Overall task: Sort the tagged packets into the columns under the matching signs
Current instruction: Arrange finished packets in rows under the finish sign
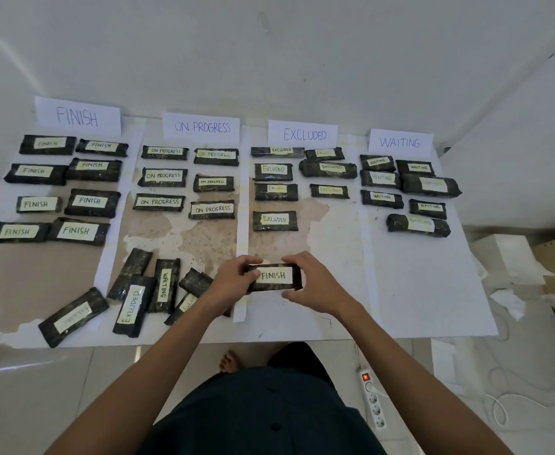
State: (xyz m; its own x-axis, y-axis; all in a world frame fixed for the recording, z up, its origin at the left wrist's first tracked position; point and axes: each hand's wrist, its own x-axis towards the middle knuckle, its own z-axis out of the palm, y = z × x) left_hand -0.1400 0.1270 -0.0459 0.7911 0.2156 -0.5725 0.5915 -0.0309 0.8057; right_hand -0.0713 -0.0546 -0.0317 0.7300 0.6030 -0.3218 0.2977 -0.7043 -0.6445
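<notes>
Four columns run across the counter (417, 290), whose white paper covering is torn back to brown patches and whose left edge runs out of view. Each column is headed by a hand-lettered card: the FINISH sign (77, 115), the ON PROGRESS sign (201, 127), the EXCLUDED sign (304, 134) and the WAITING sign (400, 142).

Under them lie dark wrapped packets with pale tags: eight FINISH packets (89, 201), six ON PROGRESS packets (163, 175), seven EXCLUDED packets (274, 221) and seven WAITING packets (381, 198). A few tags in the two right-hand columns are too washed out to read.

Near the front left sits the unsorted heap (134, 305), six packets at odd angles and overlapping. One reads EXLUDED and one WAITING. One tag is faded past reading, and two packets show no tag at all. The sixth is half hidden under the left forearm.

The left hand (233, 279) and right hand (312, 284) each pinch one end of the held packet (274, 276), with thumbs and fingers curled round it. It is level, its FINISH tag faces up, and it sits over the near part of the counter at the foot of the EXCLUDED column. I cannot tell whether it touches the paper.

On the floor lies a power strip (373, 402), its red switch glowing.
</notes>
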